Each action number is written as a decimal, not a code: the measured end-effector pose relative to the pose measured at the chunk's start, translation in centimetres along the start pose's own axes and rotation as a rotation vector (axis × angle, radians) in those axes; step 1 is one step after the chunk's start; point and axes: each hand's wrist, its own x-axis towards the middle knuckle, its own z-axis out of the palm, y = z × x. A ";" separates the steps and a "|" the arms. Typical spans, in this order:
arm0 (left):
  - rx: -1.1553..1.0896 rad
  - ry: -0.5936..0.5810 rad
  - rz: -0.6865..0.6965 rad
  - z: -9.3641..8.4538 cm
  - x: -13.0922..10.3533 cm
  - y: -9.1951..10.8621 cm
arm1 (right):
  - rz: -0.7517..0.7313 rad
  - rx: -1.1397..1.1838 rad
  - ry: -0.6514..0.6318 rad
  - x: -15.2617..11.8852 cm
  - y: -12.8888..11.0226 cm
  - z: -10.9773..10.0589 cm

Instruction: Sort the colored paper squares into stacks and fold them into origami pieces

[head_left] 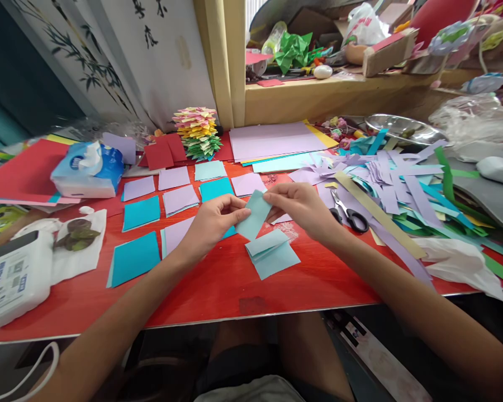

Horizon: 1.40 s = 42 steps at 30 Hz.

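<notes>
The light blue paper (255,218) is held up between the two hands above the red tabletop (209,301), near its front middle. Its long axis slants from upper right to lower left as viewed, one corner pointing away from the person and the opposite end towards the front edge. The left hand (218,220) has thumb and forefinger pinched together on the paper's left side; the right hand (304,209) pinches the upper right side between thumb and fingers. Just below lies a folded light blue sheet (273,255), its flap turned over along the far side. Some fingertips are hidden behind the held paper, and its layers are hard to count; it appears to be folded. The left hand partly covers a teal stack (216,188), and the frame cuts off the white device (14,279) at the left. Surface: glossy red, with lilac and teal squares laid out at left, black-handled scissors (349,213) open beside the right hand, and tangled paper strips (402,178) at right. A layered paper tower (197,134) stands at the back. Beyond are a cluttered wooden shelf (310,100) and a white hanging (151,67) bearing bamboo and dark characters.
</notes>
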 end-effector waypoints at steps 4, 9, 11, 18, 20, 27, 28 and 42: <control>-0.034 -0.012 0.030 0.0 -0.2 0.5 | -0.067 0.022 0.144 0.3 -0.7 -0.7; -0.068 0.007 0.066 -0.2 -0.6 1.5 | -0.144 -0.126 0.226 -0.8 -2.6 -0.9; -0.071 0.026 0.054 -0.5 -0.7 1.5 | -0.132 -0.187 0.306 -2.3 -3.5 -1.4; 0.122 -0.048 -0.079 -0.8 -0.2 0.6 | 0.252 -0.074 0.406 -10.4 -1.1 -2.0; 0.165 -0.146 -0.140 -0.5 -0.2 0.4 | 0.354 -0.033 0.340 -11.5 0.5 -1.2; 0.360 -0.308 -0.192 0.5 -0.8 0.4 | 0.361 -0.055 0.334 -9.7 1.7 1.7; 0.358 -0.326 -0.198 0.6 -0.9 0.5 | 0.348 -0.063 0.331 -9.3 1.6 1.9; 0.464 -0.187 0.028 0.7 -1.0 0.6 | 0.241 -0.885 0.569 -8.5 0.7 1.9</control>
